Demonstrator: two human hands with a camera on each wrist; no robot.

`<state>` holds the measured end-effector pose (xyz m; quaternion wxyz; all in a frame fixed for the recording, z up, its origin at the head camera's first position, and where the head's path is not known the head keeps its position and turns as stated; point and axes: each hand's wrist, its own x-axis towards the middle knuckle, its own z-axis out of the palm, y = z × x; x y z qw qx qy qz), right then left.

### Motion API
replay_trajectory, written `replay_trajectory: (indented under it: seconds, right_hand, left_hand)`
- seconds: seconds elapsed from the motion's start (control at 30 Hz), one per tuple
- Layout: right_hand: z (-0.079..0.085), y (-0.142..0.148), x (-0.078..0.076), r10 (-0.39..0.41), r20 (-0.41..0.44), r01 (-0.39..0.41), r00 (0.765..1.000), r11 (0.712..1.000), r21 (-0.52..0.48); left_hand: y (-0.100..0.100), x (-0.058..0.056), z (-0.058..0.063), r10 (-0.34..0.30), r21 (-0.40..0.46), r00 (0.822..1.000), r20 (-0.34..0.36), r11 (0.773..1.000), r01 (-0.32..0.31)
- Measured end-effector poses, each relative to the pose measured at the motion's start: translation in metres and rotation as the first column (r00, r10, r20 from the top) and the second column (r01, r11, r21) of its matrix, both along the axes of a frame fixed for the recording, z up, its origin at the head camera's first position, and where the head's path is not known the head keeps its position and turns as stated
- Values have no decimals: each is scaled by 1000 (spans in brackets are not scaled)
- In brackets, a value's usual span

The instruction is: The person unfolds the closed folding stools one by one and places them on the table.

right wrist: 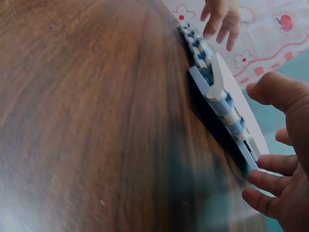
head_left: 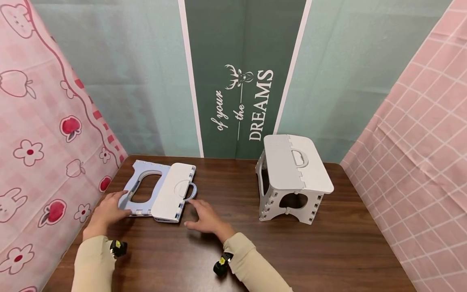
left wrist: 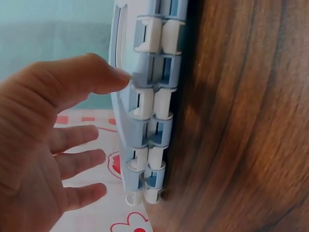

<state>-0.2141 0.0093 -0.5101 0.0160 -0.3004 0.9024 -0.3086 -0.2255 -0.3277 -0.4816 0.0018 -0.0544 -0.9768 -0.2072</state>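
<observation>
A folding step stool (head_left: 171, 190), blue and white, lies folded flat on the wooden table at the left. Its blue leg panel has a large oval opening, and a small loop handle (head_left: 193, 191) sticks out on the right side. My left hand (head_left: 109, 209) is at the stool's left end; in the left wrist view the thumb (left wrist: 104, 79) is at the hinged edge and the other fingers are spread. By the handle side, my right hand (head_left: 206, 217) has its fingers apart; whether its fingertips touch the stool cannot be told.
Another folding stool (head_left: 295, 170), white and grey, stands unfolded at the right of the table (head_left: 328, 255). A green printed cloth (head_left: 237, 40) hangs behind the table, with pink patterned cloths (head_left: 47, 162) at both sides. Each wrist wears a small black camera (head_left: 221, 265).
</observation>
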Motion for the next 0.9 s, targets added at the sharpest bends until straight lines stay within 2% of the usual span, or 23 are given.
replay_trajectory:
  seconds: [0.2,0.37,0.57,0.77,0.9]
  right_hand:
    - [-8,-10,2,-51,20,52,999,995,-87]
    - [-11,-18,4,-92,151,125,984,966,-227]
    - [-13,-29,5,-97,319,222,943,897,-383]
    - [-14,-40,8,-88,435,286,896,863,-416]
    - [-17,-47,8,-113,507,370,855,817,-442]
  left_hand:
    - [-10,-2,-1,-7,70,1000,15,998,6]
    - [-16,-1,1,-4,110,998,55,994,-2]
    - [-21,0,1,34,105,996,87,994,-43]
    - [-24,2,-1,65,91,989,136,993,-78]
    - [-24,1,-2,71,79,985,157,993,-84]
